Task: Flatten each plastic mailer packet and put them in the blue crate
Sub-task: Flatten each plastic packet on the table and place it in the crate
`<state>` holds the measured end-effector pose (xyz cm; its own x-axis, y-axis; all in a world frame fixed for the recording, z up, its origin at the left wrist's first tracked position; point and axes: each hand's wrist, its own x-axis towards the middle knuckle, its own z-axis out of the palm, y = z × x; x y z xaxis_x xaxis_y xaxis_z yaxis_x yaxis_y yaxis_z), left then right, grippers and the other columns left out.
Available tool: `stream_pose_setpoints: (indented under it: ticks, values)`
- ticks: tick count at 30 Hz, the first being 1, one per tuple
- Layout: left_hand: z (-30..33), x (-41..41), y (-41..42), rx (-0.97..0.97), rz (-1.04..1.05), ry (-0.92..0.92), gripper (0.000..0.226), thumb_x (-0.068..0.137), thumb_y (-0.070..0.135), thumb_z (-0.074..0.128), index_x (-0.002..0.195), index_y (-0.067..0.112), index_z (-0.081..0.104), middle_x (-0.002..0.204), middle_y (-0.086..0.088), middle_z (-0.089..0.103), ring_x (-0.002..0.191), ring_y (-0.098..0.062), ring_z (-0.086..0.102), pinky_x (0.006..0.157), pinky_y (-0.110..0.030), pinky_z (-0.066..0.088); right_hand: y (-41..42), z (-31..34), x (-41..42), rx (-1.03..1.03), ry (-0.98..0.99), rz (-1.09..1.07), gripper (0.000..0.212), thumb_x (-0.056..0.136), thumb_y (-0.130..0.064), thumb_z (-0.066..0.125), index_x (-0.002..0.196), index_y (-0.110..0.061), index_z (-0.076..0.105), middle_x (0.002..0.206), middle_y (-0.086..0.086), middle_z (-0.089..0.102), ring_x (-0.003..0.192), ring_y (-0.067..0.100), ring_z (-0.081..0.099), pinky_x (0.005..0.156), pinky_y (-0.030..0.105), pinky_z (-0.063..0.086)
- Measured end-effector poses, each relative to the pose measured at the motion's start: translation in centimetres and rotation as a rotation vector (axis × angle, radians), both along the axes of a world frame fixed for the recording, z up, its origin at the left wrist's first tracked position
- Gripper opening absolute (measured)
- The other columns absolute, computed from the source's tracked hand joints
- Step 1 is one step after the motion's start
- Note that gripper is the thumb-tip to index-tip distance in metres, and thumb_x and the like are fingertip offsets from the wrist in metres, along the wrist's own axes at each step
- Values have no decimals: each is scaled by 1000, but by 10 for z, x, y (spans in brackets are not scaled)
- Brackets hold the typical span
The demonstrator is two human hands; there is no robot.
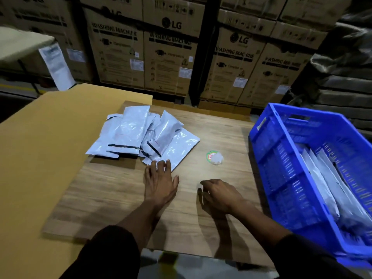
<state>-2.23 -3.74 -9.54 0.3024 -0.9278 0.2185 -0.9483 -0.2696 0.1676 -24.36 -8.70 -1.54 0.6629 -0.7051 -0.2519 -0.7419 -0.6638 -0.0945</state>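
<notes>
A loose pile of several white plastic mailer packets [141, 133] lies on the wooden board [120, 198], left of centre. My left hand [160, 182] reaches forward with straight fingers, and its fingertips touch the near corner of the nearest packet [177, 150]. My right hand [218, 193] hovers low over the board with loosely curled fingers and holds nothing. The blue crate [281, 168] stands at the right, with several white packets [326, 178] leaning inside it.
A small round green-and-white lid or sticker [214, 157] lies on the board between the pile and the crate. A sheet of brown cardboard [40, 148] covers the left side. Stacked washing-machine cartons [169, 63] stand behind the table.
</notes>
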Motion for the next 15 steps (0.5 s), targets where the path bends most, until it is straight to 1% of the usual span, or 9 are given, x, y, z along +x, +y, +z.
stream_pose_setpoints:
  ticks: [1,3,5,7,8,10,12,15]
  values:
    - [1,0,3,-13,-10,-1,64,90,53,38,138,14,51,127,-10,50,124,-36,42,104,-49,34,0,0,1,4,0,-4,33,98,-37,42,125,-19,51,126,5,59,117,32,53,82,42,50]
    - [1,0,12,-63,-38,7,53,89,50,43,130,18,57,125,-9,49,119,-35,44,102,-47,35,1,0,4,-9,-9,-5,33,98,-37,42,125,-20,51,125,4,60,116,31,53,82,42,50]
    - [-2,-1,20,-112,-83,29,46,88,47,49,123,19,60,134,-13,48,125,-38,44,105,-49,34,4,-2,5,-58,-34,3,33,98,-37,41,124,-19,52,122,4,61,115,30,54,80,42,51]
    - [-7,-2,27,-131,-146,33,44,88,47,51,120,18,60,144,-18,45,134,-41,41,107,-53,33,6,-5,5,-154,-83,19,33,97,-36,40,120,-18,54,117,5,63,111,31,57,77,42,51]
    - [-10,-4,31,-132,-178,28,44,88,47,52,120,18,60,146,-18,45,136,-41,39,107,-54,34,7,-6,6,-204,-123,31,33,96,-36,39,117,-17,56,112,5,64,107,31,59,75,42,51]
    - [-13,-8,40,-141,-226,41,42,89,47,52,118,19,62,143,-15,49,138,-38,40,106,-55,34,10,-9,8,-267,-220,55,36,94,-35,39,111,-13,61,106,8,66,99,32,62,74,42,53]
    - [-16,-14,50,-188,-263,75,35,91,45,53,113,20,63,136,-11,54,136,-35,44,105,-56,35,17,-13,9,-297,-291,57,39,92,-32,43,110,-7,66,111,12,68,101,34,66,79,43,57]
    - [-15,-24,71,-294,-298,74,26,91,39,58,105,18,65,123,-7,60,128,-33,52,102,-58,37,34,-32,3,-265,-260,13,47,93,-36,42,121,-5,64,128,15,64,116,35,62,91,45,54]
